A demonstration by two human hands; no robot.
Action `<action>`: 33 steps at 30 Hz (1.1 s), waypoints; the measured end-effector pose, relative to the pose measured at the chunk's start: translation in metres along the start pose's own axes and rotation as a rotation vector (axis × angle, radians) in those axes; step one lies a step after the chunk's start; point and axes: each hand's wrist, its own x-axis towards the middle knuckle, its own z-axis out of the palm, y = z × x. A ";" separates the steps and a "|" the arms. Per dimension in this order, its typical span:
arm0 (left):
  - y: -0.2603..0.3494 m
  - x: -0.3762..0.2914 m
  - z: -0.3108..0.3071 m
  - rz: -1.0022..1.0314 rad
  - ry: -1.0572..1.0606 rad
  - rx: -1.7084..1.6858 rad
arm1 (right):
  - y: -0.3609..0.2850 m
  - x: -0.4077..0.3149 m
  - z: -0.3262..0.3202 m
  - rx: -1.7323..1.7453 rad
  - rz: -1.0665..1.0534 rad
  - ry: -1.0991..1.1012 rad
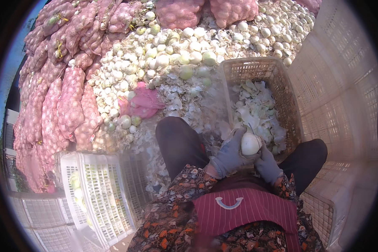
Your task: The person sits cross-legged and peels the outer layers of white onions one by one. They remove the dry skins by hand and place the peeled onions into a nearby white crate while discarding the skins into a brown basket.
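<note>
A peeled white onion (pixel 250 144) is between my two hands, above the near part of a crate. My left hand (pixel 228 157), in a grey glove, is wrapped around its left side and underside. My right hand (pixel 267 165), gloved alike, is closed at the onion's right side. From there a thin knife blade (pixel 251 128) slants up across the top of the onion; the handle is hidden in the fingers. Just beyond, the plastic crate (pixel 226 91) holds a heap of pale onion skins (pixel 258 110).
Loose onions (pixel 163 60) and dry skins spread ahead. Pink mesh sacks of onions (pixel 71 97) are piled at left, and an empty-looking pink sack (pixel 145 100) lies among the onions. A white crate (pixel 105 195) stands at lower left; tall crates (pixel 330 94) wall the right.
</note>
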 end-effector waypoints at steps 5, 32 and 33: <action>0.000 0.004 -0.005 0.042 -0.036 -0.125 | -0.009 -0.016 -0.011 0.661 0.402 -0.026; 0.005 0.018 -0.031 -0.154 0.335 -1.058 | -0.078 -0.011 -0.023 -0.103 0.084 -0.017; 0.008 0.018 -0.031 -0.115 0.332 -0.968 | -0.082 -0.012 -0.019 -0.155 0.087 -0.057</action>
